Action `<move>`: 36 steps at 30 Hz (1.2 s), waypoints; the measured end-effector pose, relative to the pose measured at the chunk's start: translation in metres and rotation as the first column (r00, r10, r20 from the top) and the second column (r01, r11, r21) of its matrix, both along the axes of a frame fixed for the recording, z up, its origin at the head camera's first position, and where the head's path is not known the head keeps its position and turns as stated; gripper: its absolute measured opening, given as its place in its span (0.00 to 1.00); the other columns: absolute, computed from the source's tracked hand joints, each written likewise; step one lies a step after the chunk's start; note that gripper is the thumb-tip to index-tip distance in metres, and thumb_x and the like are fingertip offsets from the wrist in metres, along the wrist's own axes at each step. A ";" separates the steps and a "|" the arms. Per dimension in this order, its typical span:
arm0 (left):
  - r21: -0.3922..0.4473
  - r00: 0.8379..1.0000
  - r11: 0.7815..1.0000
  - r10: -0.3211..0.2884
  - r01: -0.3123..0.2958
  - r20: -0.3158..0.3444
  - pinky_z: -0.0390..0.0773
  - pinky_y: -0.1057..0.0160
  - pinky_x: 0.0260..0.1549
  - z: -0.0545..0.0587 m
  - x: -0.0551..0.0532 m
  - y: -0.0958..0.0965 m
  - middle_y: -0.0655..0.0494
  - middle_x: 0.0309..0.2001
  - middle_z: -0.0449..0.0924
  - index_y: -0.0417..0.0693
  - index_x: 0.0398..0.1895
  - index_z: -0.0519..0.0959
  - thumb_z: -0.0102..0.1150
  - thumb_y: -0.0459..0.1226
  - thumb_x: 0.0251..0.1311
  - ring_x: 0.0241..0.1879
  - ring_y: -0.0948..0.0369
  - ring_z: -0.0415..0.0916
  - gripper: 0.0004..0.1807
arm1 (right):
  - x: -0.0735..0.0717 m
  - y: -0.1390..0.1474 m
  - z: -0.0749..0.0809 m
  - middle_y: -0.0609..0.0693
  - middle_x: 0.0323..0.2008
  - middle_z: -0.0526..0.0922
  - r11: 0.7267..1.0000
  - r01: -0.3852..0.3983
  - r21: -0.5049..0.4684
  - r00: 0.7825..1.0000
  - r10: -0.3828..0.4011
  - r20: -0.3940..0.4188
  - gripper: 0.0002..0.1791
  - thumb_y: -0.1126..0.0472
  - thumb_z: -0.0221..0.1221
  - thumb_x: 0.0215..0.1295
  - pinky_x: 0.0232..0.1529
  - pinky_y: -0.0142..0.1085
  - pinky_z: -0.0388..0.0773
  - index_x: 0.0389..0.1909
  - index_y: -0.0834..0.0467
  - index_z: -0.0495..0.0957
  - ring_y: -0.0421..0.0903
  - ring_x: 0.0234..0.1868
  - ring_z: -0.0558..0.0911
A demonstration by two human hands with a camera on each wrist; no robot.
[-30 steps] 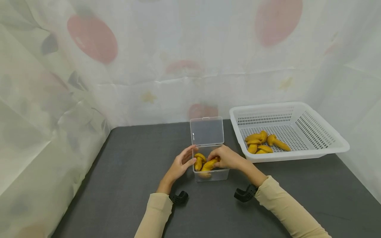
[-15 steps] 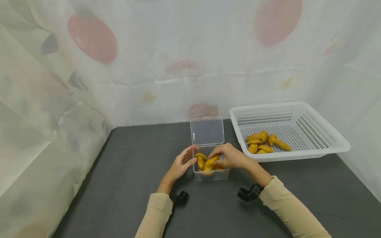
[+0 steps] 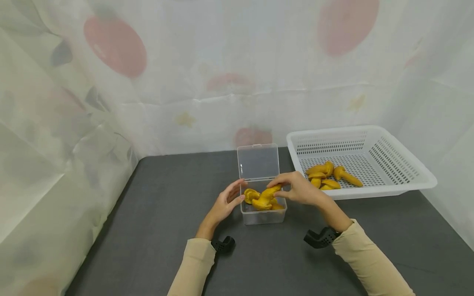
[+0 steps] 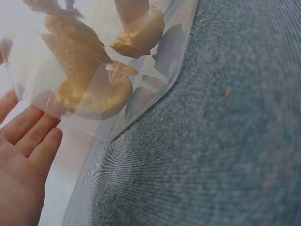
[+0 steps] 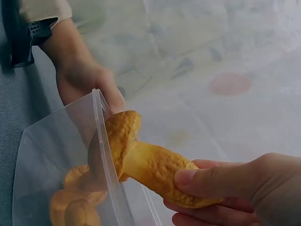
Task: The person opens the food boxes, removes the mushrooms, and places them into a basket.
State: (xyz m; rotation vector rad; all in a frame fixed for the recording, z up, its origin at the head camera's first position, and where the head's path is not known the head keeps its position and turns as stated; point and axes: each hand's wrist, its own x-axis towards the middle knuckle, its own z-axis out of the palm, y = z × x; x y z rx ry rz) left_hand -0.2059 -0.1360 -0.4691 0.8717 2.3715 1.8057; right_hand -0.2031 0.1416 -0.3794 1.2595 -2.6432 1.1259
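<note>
The person's right hand (image 3: 301, 190) has a yellow mushroom (image 3: 263, 202) pinched by the stem, thumb on one side and fingers on the other. It is at the mouth of a clear plastic box (image 3: 263, 218), and its long axis runs slantwise: stem end up and right in the fingers, cap down and left, towards the near left part of the box. So the cap leads, while the grip is on the far end from it. The right wrist view has the cap crossing the rim line, partly seen through the wall; I can't quite judge whether it touches the rim or the other mushrooms (image 3: 251, 195) inside.

The left hand (image 3: 223, 204) is nearer the cap's side, its fingers fairly straight and loosely spread along the left wall, gripping nothing. The box's lid (image 3: 258, 161) stands raised at the back. To the right on the dark desk (image 3: 177, 213), a white basket (image 3: 418, 176) has a few more mushrooms (image 3: 347, 176) grouped towards its left side.
</note>
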 end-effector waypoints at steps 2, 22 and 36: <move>0.003 1.000 1.000 -0.001 0.001 -0.001 0.60 0.40 0.70 0.000 0.000 0.000 0.34 0.67 0.66 0.37 0.72 0.58 0.50 0.31 0.69 0.70 0.40 0.62 0.29 | 0.001 0.002 0.002 0.56 0.44 0.87 1.000 0.008 -0.008 1.000 -0.008 0.004 0.14 0.66 0.64 0.59 0.45 0.41 0.85 0.48 0.62 0.83 0.49 0.41 0.85; -0.004 1.000 1.000 0.006 -0.006 0.026 0.58 0.42 0.71 0.001 0.003 0.001 0.35 0.68 0.65 0.39 0.72 0.58 0.49 0.30 0.69 0.71 0.41 0.61 0.29 | 0.003 0.018 0.002 0.57 0.41 0.87 0.980 0.076 -0.182 0.996 -0.082 -0.026 0.15 0.69 0.66 0.56 0.40 0.33 0.85 0.45 0.62 0.83 0.42 0.37 0.84; -0.003 1.000 1.000 0.003 -0.003 0.011 0.59 0.42 0.71 0.001 0.002 -0.001 0.36 0.68 0.66 0.39 0.72 0.58 0.50 0.32 0.69 0.70 0.41 0.62 0.29 | 0.002 0.028 0.012 0.59 0.42 0.87 0.972 0.155 -0.176 0.988 -0.147 0.056 0.15 0.66 0.64 0.59 0.45 0.25 0.83 0.48 0.63 0.82 0.27 0.39 0.81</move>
